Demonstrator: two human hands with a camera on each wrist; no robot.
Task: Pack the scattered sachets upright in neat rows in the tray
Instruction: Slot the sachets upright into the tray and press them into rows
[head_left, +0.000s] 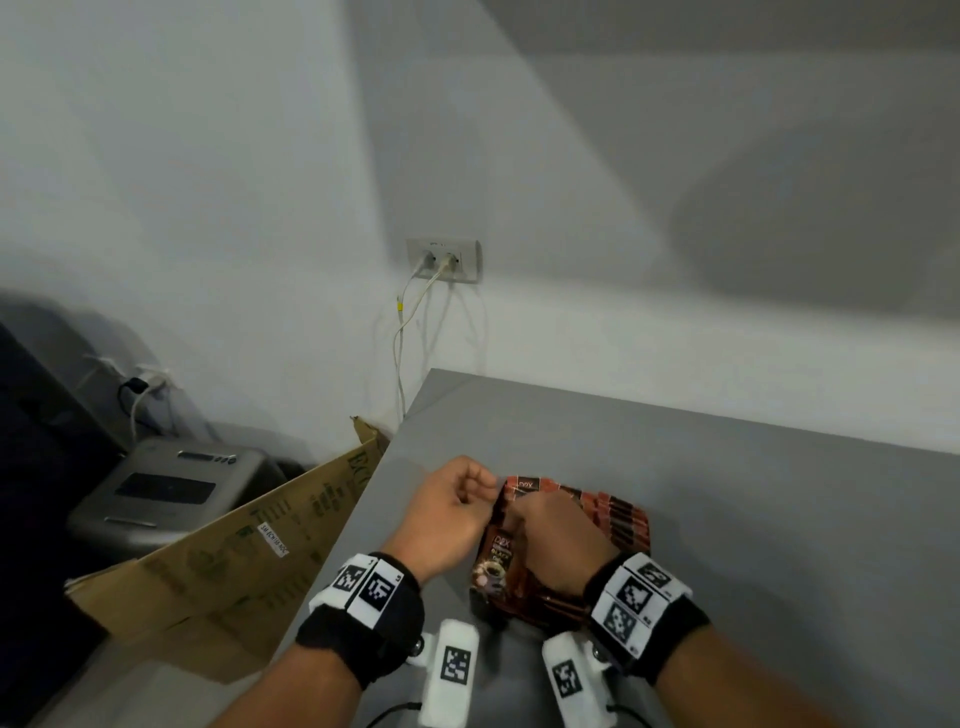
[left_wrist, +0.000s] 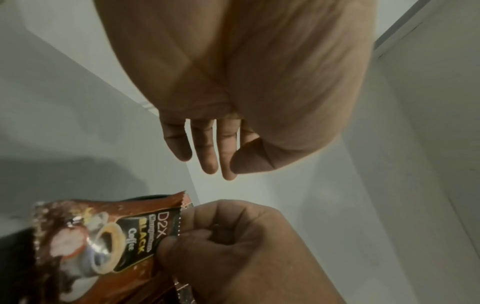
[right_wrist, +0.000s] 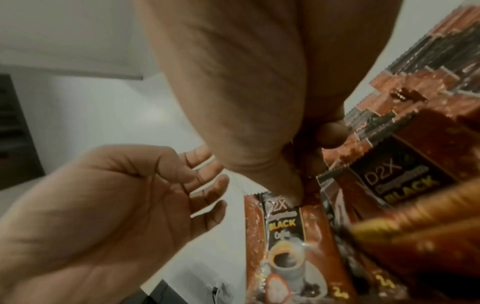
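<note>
Several brown "D2X Black Coffee" sachets (head_left: 621, 519) lean in a tight row on the grey table (head_left: 753, 493); the right wrist view shows their serrated tops (right_wrist: 428, 72). My right hand (head_left: 550, 535) pinches the top edge of the front sachet (head_left: 496, 564), which stands upright at the left end of the row. The pinch shows in the left wrist view, right hand (left_wrist: 233, 246) on the sachet (left_wrist: 103, 236). My left hand (head_left: 457, 512) hovers just left of that sachet, fingers (left_wrist: 207, 156) loosely curled, holding nothing. I cannot make out a tray under the sachets.
The table's left edge runs just beside my left hand. Below it stand a cardboard box (head_left: 234, 561) and a grey machine (head_left: 166, 488) on the floor. A wall socket (head_left: 444, 260) with cables hangs behind. Bare table stretches to the right and back.
</note>
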